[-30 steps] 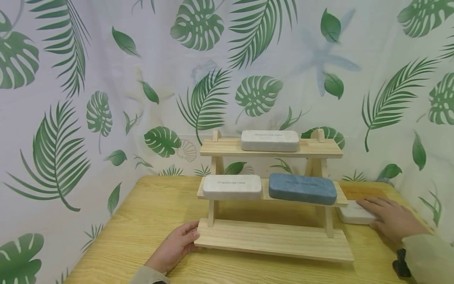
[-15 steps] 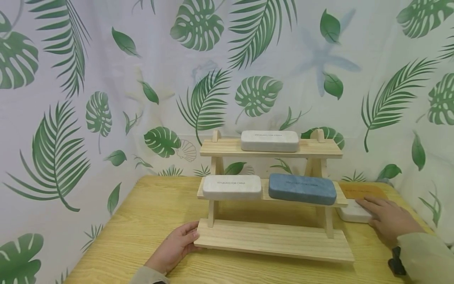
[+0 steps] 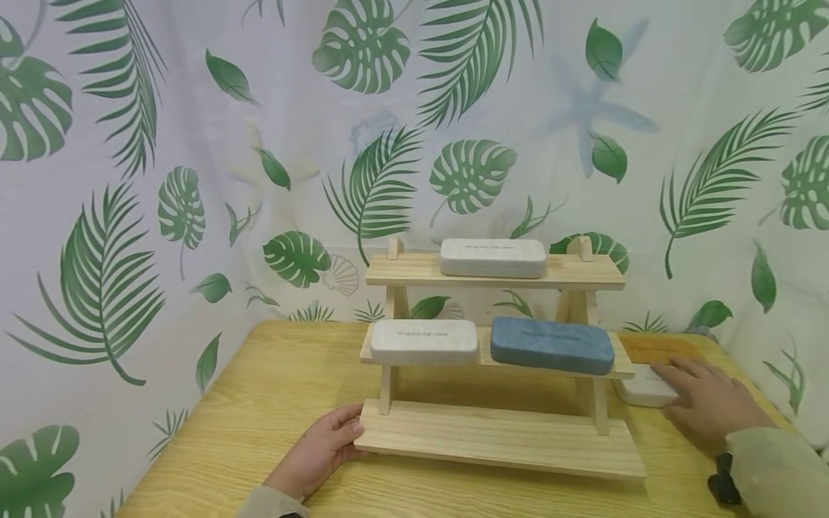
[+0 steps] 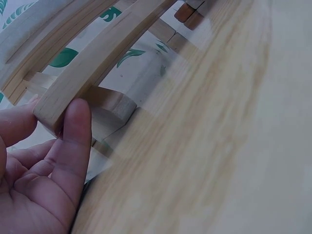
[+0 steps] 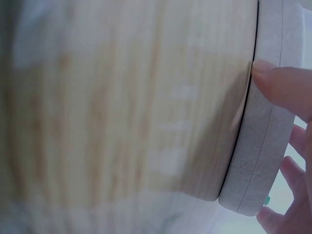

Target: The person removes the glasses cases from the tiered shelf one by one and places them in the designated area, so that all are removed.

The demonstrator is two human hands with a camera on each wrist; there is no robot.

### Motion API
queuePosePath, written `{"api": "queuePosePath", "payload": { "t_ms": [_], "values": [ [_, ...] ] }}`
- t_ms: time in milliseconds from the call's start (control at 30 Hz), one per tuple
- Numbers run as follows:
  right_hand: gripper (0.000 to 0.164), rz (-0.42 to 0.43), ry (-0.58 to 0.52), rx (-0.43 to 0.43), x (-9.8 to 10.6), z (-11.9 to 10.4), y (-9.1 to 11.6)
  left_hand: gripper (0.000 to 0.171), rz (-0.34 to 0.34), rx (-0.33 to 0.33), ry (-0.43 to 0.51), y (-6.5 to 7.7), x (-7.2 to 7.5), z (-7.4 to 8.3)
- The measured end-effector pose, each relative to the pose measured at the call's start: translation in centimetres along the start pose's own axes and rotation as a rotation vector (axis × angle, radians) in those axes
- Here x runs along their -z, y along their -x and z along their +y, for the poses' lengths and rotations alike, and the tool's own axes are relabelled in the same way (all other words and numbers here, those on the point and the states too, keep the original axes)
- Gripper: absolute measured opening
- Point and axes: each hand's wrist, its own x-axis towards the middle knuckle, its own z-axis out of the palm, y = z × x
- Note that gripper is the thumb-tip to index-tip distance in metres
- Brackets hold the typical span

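Observation:
A wooden three-tier display shelf [image 3: 499,439] stands on the table. My left hand [image 3: 320,442] grips the left end of its bottom board, thumb and fingers on either side of the wood in the left wrist view. To the right of the shelf, a white glasses case [image 3: 637,385] lies on the table. My right hand [image 3: 715,403] holds this case; in the right wrist view the thumb presses the near side of the case [image 5: 256,141], and the other fingers reach to its far side. Just behind it lies an orange glasses case [image 3: 660,349], partly covered by the hand.
On the middle tier sit a white case [image 3: 424,341] at left and a blue case [image 3: 553,345] at right. Another white case [image 3: 494,257] rests on the top tier. The table [image 3: 259,381] backs onto a leaf-patterned curtain [image 3: 291,144].
My right hand and the white case at the right have shifted slightly leftward and back. The left hand and the shelf stay in place.

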Motion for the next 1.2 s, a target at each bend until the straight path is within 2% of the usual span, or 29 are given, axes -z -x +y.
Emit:
{"api": "queuePosePath", "payload": {
  "t_ms": [133,433,700,900,1200],
  "values": [
    [0.082,-0.003,-0.016,-0.005,0.1,0.0,0.1,0.066,0.0,-0.001,0.001,-0.1,0.0,-0.1],
    [0.095,0.107,0.035,0.127,0.7,0.1,0.4,0.065,0.005,0.002,0.002,-0.3,0.1,-0.2],
    [0.096,0.186,0.037,0.157,1.2,-0.5,0.7,0.066,0.006,0.001,0.001,-0.3,0.1,-0.2],
    [0.093,0.205,0.001,0.146,2.1,-1.7,1.2,0.065,0.008,0.005,-0.003,-0.3,0.1,-0.2],
    [0.091,0.279,-0.032,0.159,3.4,-3.4,1.9,0.065,0.016,0.006,-0.002,-0.3,0.0,-0.2]
  ]
}}
